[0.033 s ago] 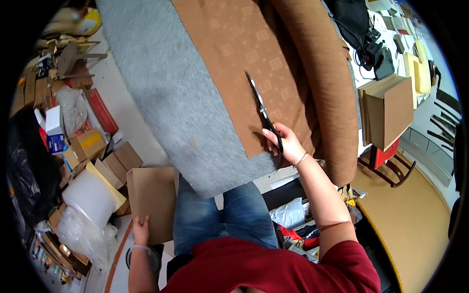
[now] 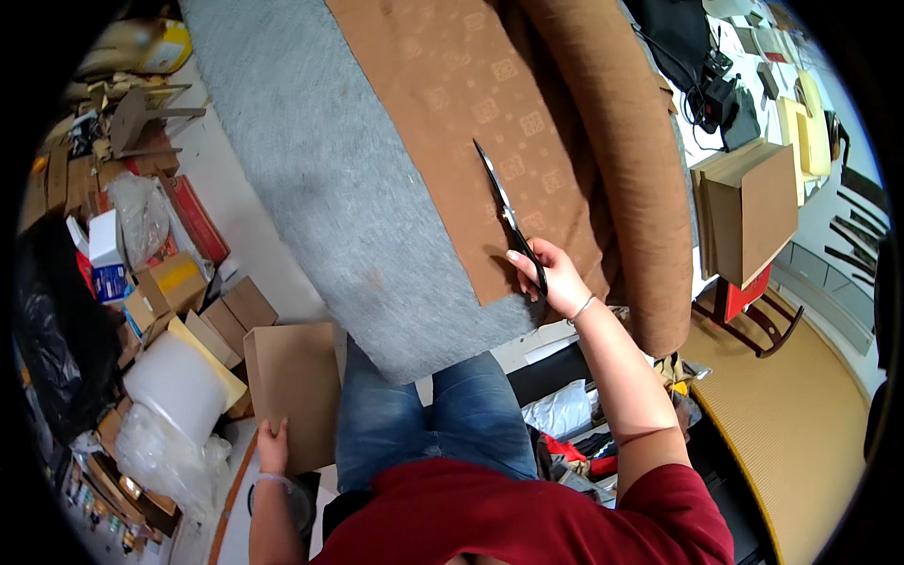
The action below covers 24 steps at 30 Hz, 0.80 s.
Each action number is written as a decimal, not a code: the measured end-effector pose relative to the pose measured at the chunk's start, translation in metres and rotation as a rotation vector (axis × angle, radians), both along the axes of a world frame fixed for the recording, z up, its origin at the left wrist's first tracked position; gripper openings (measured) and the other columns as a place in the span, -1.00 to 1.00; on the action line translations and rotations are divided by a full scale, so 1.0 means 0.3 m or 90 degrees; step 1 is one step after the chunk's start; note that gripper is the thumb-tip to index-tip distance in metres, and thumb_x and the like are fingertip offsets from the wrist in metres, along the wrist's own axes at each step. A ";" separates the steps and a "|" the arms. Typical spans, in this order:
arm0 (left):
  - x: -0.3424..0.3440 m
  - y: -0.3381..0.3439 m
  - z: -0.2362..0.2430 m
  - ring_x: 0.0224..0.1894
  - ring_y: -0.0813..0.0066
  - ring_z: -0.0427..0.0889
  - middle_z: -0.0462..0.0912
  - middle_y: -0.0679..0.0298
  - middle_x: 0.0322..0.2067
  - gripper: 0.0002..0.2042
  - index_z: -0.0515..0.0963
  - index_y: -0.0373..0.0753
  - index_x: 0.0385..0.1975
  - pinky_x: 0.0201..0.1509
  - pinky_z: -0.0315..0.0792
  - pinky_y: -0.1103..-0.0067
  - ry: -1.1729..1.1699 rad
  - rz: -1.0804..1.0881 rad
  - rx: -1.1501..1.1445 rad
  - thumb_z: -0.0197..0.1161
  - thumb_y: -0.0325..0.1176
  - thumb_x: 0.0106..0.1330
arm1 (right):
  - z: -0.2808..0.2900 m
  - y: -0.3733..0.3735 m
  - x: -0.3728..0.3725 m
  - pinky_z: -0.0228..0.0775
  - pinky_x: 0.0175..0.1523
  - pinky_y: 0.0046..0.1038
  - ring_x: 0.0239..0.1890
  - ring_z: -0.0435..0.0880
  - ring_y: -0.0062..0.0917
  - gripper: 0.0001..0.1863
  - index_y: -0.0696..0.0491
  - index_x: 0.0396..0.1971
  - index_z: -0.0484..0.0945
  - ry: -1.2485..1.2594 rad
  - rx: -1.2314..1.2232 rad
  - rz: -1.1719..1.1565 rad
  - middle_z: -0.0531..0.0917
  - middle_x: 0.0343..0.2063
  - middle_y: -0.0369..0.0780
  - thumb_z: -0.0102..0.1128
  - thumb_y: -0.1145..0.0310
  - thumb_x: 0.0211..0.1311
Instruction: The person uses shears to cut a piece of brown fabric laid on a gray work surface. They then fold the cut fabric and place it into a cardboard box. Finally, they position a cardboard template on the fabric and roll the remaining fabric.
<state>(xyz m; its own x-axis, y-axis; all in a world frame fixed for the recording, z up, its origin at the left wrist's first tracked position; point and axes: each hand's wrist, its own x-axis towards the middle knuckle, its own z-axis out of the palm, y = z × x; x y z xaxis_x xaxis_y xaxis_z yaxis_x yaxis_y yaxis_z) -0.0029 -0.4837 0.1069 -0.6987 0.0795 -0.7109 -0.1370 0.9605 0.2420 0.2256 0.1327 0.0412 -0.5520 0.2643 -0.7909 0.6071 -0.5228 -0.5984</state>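
My right hand [image 2: 557, 281] is closed round the black handles of a pair of scissors [image 2: 509, 217]. Their long blades point away from me, over the brown patterned fabric [image 2: 452, 104]; whether they touch it I cannot tell. This fabric lies on a grey felt-like table cover [image 2: 320, 188], its straight cut edge running toward the near end. Along its right side the same cloth is bunched into a thick brown roll [image 2: 617, 141]. Down at my left side, my left hand [image 2: 273, 446] grips the lower edge of a flat brown cardboard piece [image 2: 297, 386], beside my leg.
Cardboard boxes [image 2: 169, 282], a bubble-wrap roll [image 2: 176, 386] and clear plastic crowd the floor at left. Stacked brown boards [image 2: 749, 217] stand at right above a red chair [image 2: 749, 301]. Bags and cloth fill a low space under the table's near edge.
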 end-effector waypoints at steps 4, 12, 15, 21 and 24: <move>-0.136 -0.028 -0.038 -0.19 0.43 0.66 0.70 0.09 -0.24 -0.79 0.49 -0.36 -0.13 -0.09 0.52 0.48 -0.067 0.029 0.005 0.27 -0.37 0.38 | 0.005 -0.001 -0.002 0.16 -0.58 -0.63 -0.71 0.36 -0.72 -0.70 0.04 -0.40 0.42 0.015 -0.008 -0.010 0.48 -0.69 -0.36 0.24 0.15 0.38; -0.658 -0.024 -0.160 -0.24 0.47 0.67 0.70 0.15 -0.24 -0.75 0.49 -0.34 -0.05 -0.14 0.54 0.52 -0.182 -0.018 0.004 0.28 -0.39 0.37 | 0.031 -0.005 -0.062 0.16 -0.59 -0.64 -0.71 0.38 -0.75 -0.65 0.02 -0.47 0.43 -0.038 -0.013 -0.078 0.49 -0.70 -0.38 0.37 0.12 0.27; -0.825 0.122 -0.139 -0.29 0.44 0.68 0.71 0.15 -0.27 -0.77 0.50 -0.33 -0.07 -0.19 0.55 0.51 -0.186 -0.128 -0.121 0.28 -0.39 0.37 | 0.028 -0.018 -0.069 0.14 -0.59 -0.65 -0.71 0.37 -0.76 -0.69 0.02 -0.45 0.43 -0.063 -0.004 -0.085 0.49 -0.70 -0.39 0.36 0.19 0.29; -1.065 0.233 -0.174 -0.42 0.39 0.66 0.70 0.10 -0.40 -0.76 0.53 -0.34 -0.14 -0.30 0.53 0.48 -0.162 -0.329 -0.039 0.32 -0.33 0.33 | 0.052 0.009 -0.151 0.16 -0.58 -0.64 -0.70 0.38 -0.77 -0.65 -0.02 -0.47 0.43 -0.072 0.003 -0.104 0.48 -0.70 -0.43 0.38 0.10 0.26; -1.120 0.290 -0.194 -0.47 0.31 0.65 0.67 0.04 -0.48 -0.72 0.52 -0.36 -0.18 -0.34 0.51 0.44 -0.160 -0.419 -0.165 0.35 -0.28 0.31 | 0.053 0.012 -0.164 0.16 -0.58 -0.64 -0.70 0.39 -0.76 -0.64 -0.02 -0.50 0.43 -0.095 -0.005 -0.100 0.48 -0.70 -0.44 0.40 0.10 0.25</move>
<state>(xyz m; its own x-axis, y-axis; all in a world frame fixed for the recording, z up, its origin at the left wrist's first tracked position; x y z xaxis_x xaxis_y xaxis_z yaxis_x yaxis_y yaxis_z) -0.3387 -0.3965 0.0486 -0.3783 0.2328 -0.8960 0.4645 0.8849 0.0338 0.1764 0.1362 0.0570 -0.3809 0.3314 -0.8632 0.5992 -0.6225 -0.5034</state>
